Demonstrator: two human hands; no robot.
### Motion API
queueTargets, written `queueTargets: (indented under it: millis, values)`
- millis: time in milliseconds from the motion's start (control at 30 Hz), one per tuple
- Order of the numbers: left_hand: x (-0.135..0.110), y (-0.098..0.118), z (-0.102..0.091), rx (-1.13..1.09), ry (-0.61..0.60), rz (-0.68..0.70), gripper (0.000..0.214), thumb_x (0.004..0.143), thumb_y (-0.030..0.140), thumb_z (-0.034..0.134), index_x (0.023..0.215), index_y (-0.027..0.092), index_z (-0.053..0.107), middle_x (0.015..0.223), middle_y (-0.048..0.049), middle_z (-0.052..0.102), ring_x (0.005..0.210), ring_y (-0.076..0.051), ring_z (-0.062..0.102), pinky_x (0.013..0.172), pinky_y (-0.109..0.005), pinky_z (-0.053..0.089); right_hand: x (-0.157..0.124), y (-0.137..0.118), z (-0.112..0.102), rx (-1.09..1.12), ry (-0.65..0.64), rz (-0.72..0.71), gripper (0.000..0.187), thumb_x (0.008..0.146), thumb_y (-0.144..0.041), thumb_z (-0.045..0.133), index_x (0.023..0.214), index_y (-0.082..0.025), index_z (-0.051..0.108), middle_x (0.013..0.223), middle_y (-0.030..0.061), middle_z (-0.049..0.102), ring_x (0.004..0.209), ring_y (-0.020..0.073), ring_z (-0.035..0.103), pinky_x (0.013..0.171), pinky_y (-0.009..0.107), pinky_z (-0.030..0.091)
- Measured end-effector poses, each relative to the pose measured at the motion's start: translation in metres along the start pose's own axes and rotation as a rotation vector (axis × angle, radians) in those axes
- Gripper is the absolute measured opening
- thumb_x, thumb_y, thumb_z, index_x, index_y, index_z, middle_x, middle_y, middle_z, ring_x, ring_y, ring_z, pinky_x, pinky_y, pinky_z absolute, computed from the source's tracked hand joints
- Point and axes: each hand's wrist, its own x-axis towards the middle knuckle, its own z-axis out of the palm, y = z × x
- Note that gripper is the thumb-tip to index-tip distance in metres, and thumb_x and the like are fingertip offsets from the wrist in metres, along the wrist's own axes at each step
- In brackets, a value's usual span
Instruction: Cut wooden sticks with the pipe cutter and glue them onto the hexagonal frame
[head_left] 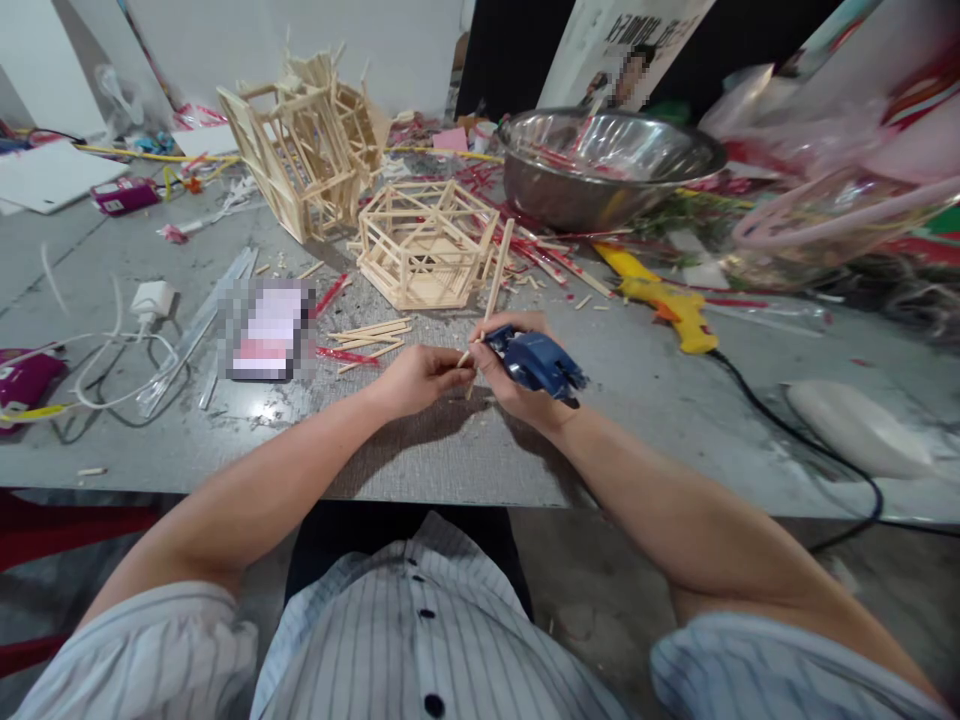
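Observation:
My left hand (412, 383) is closed in a pinch at the lower part of a thin wooden stick (498, 270). The stick rises at a slant away from me. My right hand (517, 385) is closed around a dark blue plastic-looking tool (541, 362), whose exact kind I cannot make out, and its fingertips also meet the stick. Both hands are close together above the table's near side. Just beyond them sits a low six-sided frame of wooden sticks (427, 245). Several loose sticks (371, 333) lie left of it, near my left hand.
A taller stick structure (307, 150) stands behind. At the back right is a steel bowl (600, 200), with a yellow glue gun (667, 300) in front, its black cord trailing right. A phone (270, 330), white charger (154, 300) and looped cable lie left. Red plastic strips (551, 262) are scattered about.

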Motion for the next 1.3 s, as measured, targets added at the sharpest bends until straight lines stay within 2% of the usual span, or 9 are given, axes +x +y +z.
queueTargets:
  millis: [67, 167, 367, 533, 667, 867, 1000, 1133, 1300]
  values:
    - [-0.001, 0.002, -0.003, 0.141, 0.024, 0.058, 0.032, 0.085, 0.035, 0.051, 0.062, 0.014, 0.055, 0.056, 0.0025, 0.046, 0.053, -0.008, 0.041, 0.055, -0.023, 0.03, 0.0, 0.0, 0.0, 0.002, -0.002, -0.001, 0.026, 0.079, -0.02, 0.062, 0.102, -0.026, 0.053, 0.092, 0.0003, 0.063, 0.083, 0.0156, 0.063, 0.076, 0.033, 0.05]
    - [-0.002, 0.006, -0.007, 0.312, 0.059, 0.153, 0.035, 0.085, 0.036, 0.051, 0.057, 0.015, 0.052, 0.059, 0.0008, 0.047, 0.055, -0.009, 0.043, 0.055, -0.024, 0.03, 0.0, 0.001, 0.0, 0.007, 0.004, -0.022, 0.027, 0.079, -0.018, 0.063, 0.103, -0.027, 0.054, 0.092, -0.0001, 0.063, 0.083, 0.0151, 0.063, 0.076, 0.032, 0.05]
    - [-0.002, 0.006, -0.002, 0.096, -0.013, 0.074, 0.036, 0.085, 0.04, 0.052, 0.058, 0.015, 0.052, 0.052, 0.0004, 0.051, 0.049, -0.009, 0.048, 0.051, -0.023, 0.035, 0.0, -0.003, 0.002, 0.016, 0.027, -0.033, 0.024, 0.08, -0.017, 0.063, 0.101, -0.026, 0.056, 0.091, -0.0004, 0.065, 0.082, 0.0143, 0.063, 0.075, 0.031, 0.05]
    - [-0.002, 0.002, 0.005, -0.089, -0.075, 0.061, 0.033, 0.082, 0.039, 0.056, 0.061, 0.014, 0.056, 0.057, -0.0016, 0.057, 0.053, -0.01, 0.054, 0.056, -0.023, 0.042, -0.001, -0.009, 0.004, 0.023, 0.038, -0.025, 0.022, 0.081, -0.02, 0.062, 0.101, -0.025, 0.055, 0.09, -0.0007, 0.065, 0.081, 0.0139, 0.063, 0.074, 0.031, 0.051]
    - [-0.002, 0.004, 0.003, 0.025, -0.034, 0.052, 0.03, 0.085, 0.035, 0.051, 0.063, 0.015, 0.054, 0.055, 0.0003, 0.054, 0.051, -0.009, 0.051, 0.054, -0.022, 0.039, 0.002, -0.009, 0.003, -0.011, 0.028, -0.041, 0.021, 0.081, -0.021, 0.063, 0.1, -0.025, 0.056, 0.09, 0.0005, 0.066, 0.083, 0.0147, 0.064, 0.075, 0.031, 0.052]
    - [-0.002, 0.009, -0.004, 0.379, 0.118, 0.211, 0.026, 0.083, 0.023, 0.049, 0.058, 0.016, 0.047, 0.061, -0.0001, 0.049, 0.058, -0.01, 0.048, 0.055, -0.022, 0.033, 0.003, -0.006, 0.003, -0.025, 0.045, -0.1, 0.027, 0.08, -0.023, 0.064, 0.105, -0.027, 0.055, 0.094, 0.0009, 0.068, 0.086, 0.0165, 0.066, 0.078, 0.034, 0.053]
    - [-0.003, 0.012, -0.004, 0.422, 0.146, 0.181, 0.027, 0.082, 0.021, 0.047, 0.056, 0.017, 0.042, 0.059, 0.0015, 0.046, 0.056, -0.009, 0.044, 0.054, -0.022, 0.031, 0.004, -0.005, 0.002, -0.071, 0.031, -0.19, 0.031, 0.08, -0.02, 0.062, 0.109, -0.03, 0.053, 0.094, 0.0012, 0.068, 0.087, 0.0189, 0.066, 0.077, 0.037, 0.054]
    - [-0.003, 0.013, -0.003, 0.402, 0.131, 0.138, 0.025, 0.081, 0.022, 0.047, 0.056, 0.017, 0.041, 0.057, 0.0026, 0.044, 0.056, -0.009, 0.041, 0.053, -0.022, 0.029, 0.006, -0.004, 0.002, -0.095, 0.022, -0.199, 0.031, 0.081, -0.021, 0.062, 0.108, -0.032, 0.052, 0.092, 0.0023, 0.068, 0.085, 0.0202, 0.066, 0.075, 0.039, 0.055]
    - [-0.004, 0.015, -0.004, 0.39, 0.099, 0.092, 0.026, 0.078, 0.022, 0.049, 0.054, 0.017, 0.038, 0.055, 0.0034, 0.041, 0.055, -0.009, 0.038, 0.053, -0.023, 0.027, 0.006, -0.005, 0.002, -0.109, 0.013, -0.238, 0.033, 0.081, -0.019, 0.061, 0.11, -0.03, 0.051, 0.092, 0.0035, 0.068, 0.086, 0.02, 0.065, 0.074, 0.039, 0.054]
